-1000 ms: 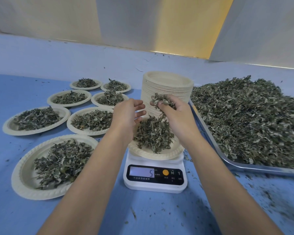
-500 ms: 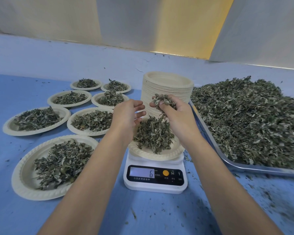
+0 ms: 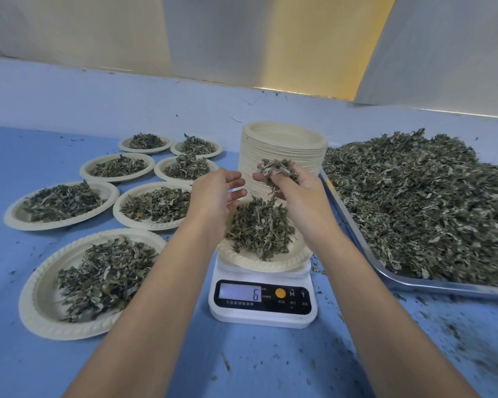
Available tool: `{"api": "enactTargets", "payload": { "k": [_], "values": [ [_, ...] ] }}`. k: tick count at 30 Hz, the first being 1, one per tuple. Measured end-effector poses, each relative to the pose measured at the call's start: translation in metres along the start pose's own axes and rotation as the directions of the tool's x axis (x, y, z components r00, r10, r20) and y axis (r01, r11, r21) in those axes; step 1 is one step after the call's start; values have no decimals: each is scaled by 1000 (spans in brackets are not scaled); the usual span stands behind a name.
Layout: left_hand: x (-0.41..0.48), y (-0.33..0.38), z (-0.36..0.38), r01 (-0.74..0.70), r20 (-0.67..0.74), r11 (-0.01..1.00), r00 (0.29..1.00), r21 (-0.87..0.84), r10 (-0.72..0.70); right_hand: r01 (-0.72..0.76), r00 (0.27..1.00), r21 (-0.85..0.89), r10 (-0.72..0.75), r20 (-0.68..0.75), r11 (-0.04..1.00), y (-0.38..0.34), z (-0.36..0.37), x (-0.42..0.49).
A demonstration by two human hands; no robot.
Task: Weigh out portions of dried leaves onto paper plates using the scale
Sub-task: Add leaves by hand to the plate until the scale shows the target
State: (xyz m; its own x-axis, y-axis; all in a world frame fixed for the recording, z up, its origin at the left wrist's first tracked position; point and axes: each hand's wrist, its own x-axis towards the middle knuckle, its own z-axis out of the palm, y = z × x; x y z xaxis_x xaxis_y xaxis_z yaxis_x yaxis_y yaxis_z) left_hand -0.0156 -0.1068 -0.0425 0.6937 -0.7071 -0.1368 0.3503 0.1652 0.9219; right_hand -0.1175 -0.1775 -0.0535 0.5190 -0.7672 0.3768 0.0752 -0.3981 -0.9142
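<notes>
1. Trickling the leaves down a few at a time looked like the sound way to top up this portion, since the display (image 3: 240, 293) of the scale (image 3: 263, 314) read 6 and each pinch would probably shift it only slightly.
2. The right hand (image 3: 295, 188) cupped a small clump of dried leaves (image 3: 279, 169), fingers curled round it, directly above the paper plate (image 3: 270, 264) on the scale.
3. The left hand (image 3: 216, 193) hovered just beside it, fingers relaxed and spread, holding nothing. It seemed best kept off the plate so that no weight was added.
4. The heap (image 3: 259, 229) on the plate lay just below both hands, apart from the clump in the grip.
5. Any surplus could probably go back to the tray (image 3: 414, 286) of loose leaves on the right, near that hand.
</notes>
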Motion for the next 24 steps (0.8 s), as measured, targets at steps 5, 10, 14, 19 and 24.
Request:
{"api": "enactTargets", "payload": {
  "k": [5, 10, 14, 19, 24],
  "values": [
    [-2, 1, -1, 0, 0, 1000, 1000, -20, 0, -34, 999, -12, 34, -40, 999, -2, 0, 0],
    [-1, 1, 0, -3, -5, 999, 1000, -34, 3, -42, 998, -18, 41, -54, 999, -1, 1, 0],
    [0, -1, -1, -8, -9, 1000, 1000, -19, 7, -81, 996, -90, 78, -33, 993, 1, 1, 0],
    [0, -1, 0, -1, -10, 1000, 1000, -13, 1, -60, 998, -67, 60, -3, 996, 3, 1, 2],
    [2, -1, -1, 13, -16, 1000, 1000, 18, -13, -3, 1000, -39, 4, 23, 999, 6, 1, 3]
  ]
}}
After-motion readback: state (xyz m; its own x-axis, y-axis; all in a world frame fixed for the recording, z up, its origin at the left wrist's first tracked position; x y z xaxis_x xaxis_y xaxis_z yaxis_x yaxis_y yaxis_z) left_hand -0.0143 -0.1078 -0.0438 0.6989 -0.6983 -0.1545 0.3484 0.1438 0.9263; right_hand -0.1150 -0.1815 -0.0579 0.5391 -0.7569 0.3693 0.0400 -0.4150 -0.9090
